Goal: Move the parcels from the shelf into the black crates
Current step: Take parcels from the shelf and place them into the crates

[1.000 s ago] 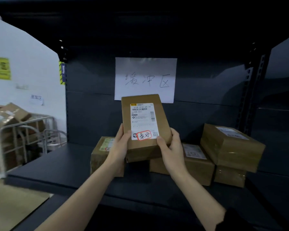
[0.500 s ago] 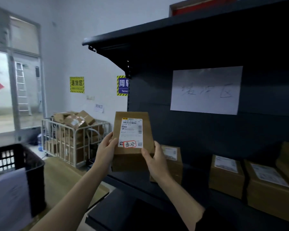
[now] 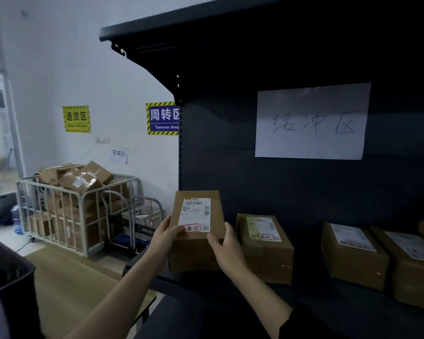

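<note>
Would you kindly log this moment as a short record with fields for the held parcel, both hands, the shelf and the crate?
held parcel: brown box, label toward camera, held up at the shelf's left end
left hand: grips its left edge
right hand: grips its right edge
shelf: at least three more parcels lie on it
crate: black, lower left, partly in view

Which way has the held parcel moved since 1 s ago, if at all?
Yes, left. The parcel overlapped the lower edge of the sign; now it sits clear of it, below and left.
</note>
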The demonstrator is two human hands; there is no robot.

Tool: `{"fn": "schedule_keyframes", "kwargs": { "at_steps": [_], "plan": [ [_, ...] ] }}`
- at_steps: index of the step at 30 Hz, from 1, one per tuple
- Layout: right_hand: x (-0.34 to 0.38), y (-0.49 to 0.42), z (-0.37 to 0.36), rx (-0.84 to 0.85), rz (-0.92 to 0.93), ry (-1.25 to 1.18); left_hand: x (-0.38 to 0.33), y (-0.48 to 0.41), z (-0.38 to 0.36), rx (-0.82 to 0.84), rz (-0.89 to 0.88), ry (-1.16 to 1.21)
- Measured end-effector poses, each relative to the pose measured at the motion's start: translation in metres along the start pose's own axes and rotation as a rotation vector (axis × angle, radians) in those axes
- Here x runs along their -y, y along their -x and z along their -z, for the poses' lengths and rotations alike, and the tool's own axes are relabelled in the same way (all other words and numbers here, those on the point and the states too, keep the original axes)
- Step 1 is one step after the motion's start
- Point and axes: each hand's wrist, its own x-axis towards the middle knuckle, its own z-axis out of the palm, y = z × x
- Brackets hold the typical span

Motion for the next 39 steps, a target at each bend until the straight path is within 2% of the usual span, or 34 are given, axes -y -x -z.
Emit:
{"fn": "schedule_keyframes", "kwargs": {
  "at_steps": [7,11,15,18,21,25,31,34,39],
  "plan": [
    [-0.007,-0.007,-0.008,-0.070,-0.082,0.086,0.026,-0.033,0.004,0.074,0.113,-0.061],
    [0.012,0.002,0.001,-0.084,0.009,0.203,0.030,-0.035,0.001,0.092,0.116,-0.090],
    [0.027,0.001,0.043,-0.178,0.146,0.354,0.034,-0.033,0.002,0.045,0.090,-0.081],
    [0.008,-0.010,0.089,-0.250,0.102,0.389,0.036,-0.030,0.001,0.020,0.084,-0.078],
    [-0.025,-0.014,0.122,-0.248,-0.001,0.387,0.036,-0.027,-0.006,0.006,0.081,-0.090],
    [-0.061,-0.015,0.139,-0.185,-0.141,0.317,0.038,-0.021,-0.022,0.010,0.076,-0.054],
    [-0.074,-0.022,0.142,-0.059,-0.258,0.033,0.045,-0.021,-0.037,0.023,0.085,-0.017],
    [-0.078,-0.023,0.138,-0.021,-0.258,-0.105,0.047,-0.023,-0.040,0.023,0.109,-0.003],
    [-0.083,-0.022,0.138,-0.038,-0.204,-0.177,0.049,-0.020,-0.043,-0.021,0.160,0.030]
  ]
}}
